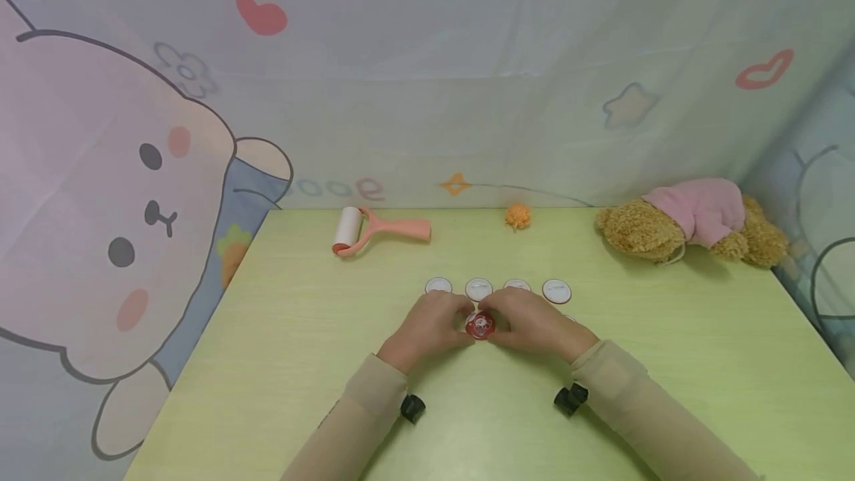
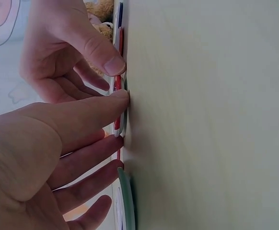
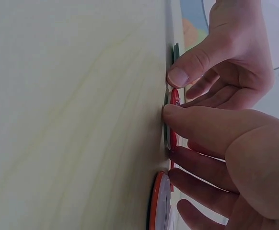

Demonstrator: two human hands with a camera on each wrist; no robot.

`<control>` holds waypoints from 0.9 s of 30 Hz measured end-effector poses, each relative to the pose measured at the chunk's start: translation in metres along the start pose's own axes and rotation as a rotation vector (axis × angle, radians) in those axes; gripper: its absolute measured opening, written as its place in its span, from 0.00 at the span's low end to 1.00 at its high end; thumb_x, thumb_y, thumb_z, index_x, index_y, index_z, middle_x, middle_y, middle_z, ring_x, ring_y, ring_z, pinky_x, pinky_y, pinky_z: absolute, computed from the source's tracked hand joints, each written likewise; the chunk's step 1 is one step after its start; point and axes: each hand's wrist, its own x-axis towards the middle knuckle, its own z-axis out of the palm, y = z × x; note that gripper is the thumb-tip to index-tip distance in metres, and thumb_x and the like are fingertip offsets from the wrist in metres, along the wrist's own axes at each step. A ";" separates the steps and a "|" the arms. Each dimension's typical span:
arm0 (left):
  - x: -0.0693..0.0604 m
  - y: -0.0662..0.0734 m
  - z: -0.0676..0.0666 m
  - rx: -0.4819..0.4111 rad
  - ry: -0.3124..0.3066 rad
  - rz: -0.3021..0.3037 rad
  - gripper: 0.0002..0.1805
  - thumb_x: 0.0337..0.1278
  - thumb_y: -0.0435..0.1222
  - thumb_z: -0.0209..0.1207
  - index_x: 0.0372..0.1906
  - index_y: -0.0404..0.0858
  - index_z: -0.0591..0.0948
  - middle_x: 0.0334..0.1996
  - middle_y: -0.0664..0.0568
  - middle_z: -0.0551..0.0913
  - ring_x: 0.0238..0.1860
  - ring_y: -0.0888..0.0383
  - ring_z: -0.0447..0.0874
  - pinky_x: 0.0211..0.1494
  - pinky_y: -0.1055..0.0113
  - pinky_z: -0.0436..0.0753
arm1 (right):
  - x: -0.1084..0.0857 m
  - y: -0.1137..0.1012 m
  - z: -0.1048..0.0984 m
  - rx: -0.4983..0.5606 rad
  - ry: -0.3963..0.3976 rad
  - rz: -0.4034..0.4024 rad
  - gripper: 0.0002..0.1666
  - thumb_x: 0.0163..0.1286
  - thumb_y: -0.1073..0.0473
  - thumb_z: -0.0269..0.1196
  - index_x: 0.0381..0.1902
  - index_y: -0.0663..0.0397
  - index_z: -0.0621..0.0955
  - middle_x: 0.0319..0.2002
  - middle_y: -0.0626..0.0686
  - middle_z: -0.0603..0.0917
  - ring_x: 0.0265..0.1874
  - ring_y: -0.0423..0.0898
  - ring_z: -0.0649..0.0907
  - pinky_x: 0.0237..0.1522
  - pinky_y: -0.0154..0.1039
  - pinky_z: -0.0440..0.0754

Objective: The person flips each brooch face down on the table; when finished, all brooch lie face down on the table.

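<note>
In the head view a red round button badge (image 1: 480, 326) with a pale picture lies face up between the two hands. My left hand (image 1: 434, 324) pinches its left side between thumb and fingers. The right hand (image 1: 531, 324) grips the opposite side the same way. Seen edge-on in the right wrist view, the red badge (image 3: 175, 125) sits against a green-edged disc (image 3: 167, 125) on its table side. Near the left fingers is a green-edged badge (image 2: 125, 199); near the right fingers, a red-rimmed badge (image 3: 159, 201) with a white back.
Several white-backed badges (image 1: 557, 291) form a row just beyond the hands; some are partly hidden. Farther back on the table (image 1: 300, 377) lie a lint roller (image 1: 401, 228), a small orange ball-like thing (image 1: 518, 216) and a teddy bear (image 1: 695, 221). A printed curtain (image 1: 427, 117) hangs behind.
</note>
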 end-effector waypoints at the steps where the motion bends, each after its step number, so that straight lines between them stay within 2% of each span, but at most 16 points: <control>1: 0.000 0.000 0.000 0.000 0.002 0.000 0.17 0.49 0.41 0.80 0.43 0.41 0.89 0.38 0.56 0.91 0.35 0.60 0.78 0.44 0.65 0.80 | 0.000 0.000 0.000 0.001 0.000 0.000 0.13 0.63 0.54 0.78 0.43 0.49 0.86 0.35 0.43 0.85 0.33 0.41 0.80 0.42 0.38 0.81; 9: 0.002 0.000 -0.001 0.017 -0.003 -0.006 0.15 0.53 0.41 0.79 0.45 0.41 0.89 0.38 0.56 0.90 0.35 0.60 0.76 0.45 0.65 0.79 | 0.001 0.002 -0.001 0.005 0.010 -0.009 0.13 0.64 0.55 0.77 0.44 0.49 0.87 0.35 0.42 0.85 0.34 0.39 0.79 0.42 0.38 0.80; 15: 0.002 0.000 -0.004 0.015 0.010 0.010 0.15 0.53 0.40 0.79 0.45 0.41 0.89 0.42 0.56 0.91 0.38 0.58 0.81 0.48 0.63 0.81 | 0.000 0.001 -0.004 -0.020 0.025 -0.013 0.14 0.66 0.51 0.76 0.46 0.48 0.87 0.39 0.41 0.87 0.38 0.40 0.81 0.50 0.43 0.80; 21: 0.001 -0.002 -0.007 -0.063 0.019 0.008 0.16 0.56 0.38 0.77 0.49 0.39 0.89 0.45 0.53 0.91 0.49 0.55 0.86 0.57 0.60 0.84 | 0.000 0.004 -0.004 0.032 0.053 -0.036 0.14 0.67 0.51 0.76 0.47 0.48 0.88 0.43 0.42 0.89 0.44 0.41 0.85 0.56 0.47 0.81; 27: 0.001 -0.004 -0.009 -0.169 0.049 0.035 0.13 0.57 0.36 0.77 0.46 0.37 0.89 0.42 0.51 0.91 0.46 0.53 0.89 0.51 0.63 0.86 | -0.001 0.008 -0.002 0.084 0.112 -0.107 0.13 0.66 0.58 0.76 0.48 0.52 0.89 0.45 0.47 0.89 0.45 0.42 0.86 0.51 0.45 0.85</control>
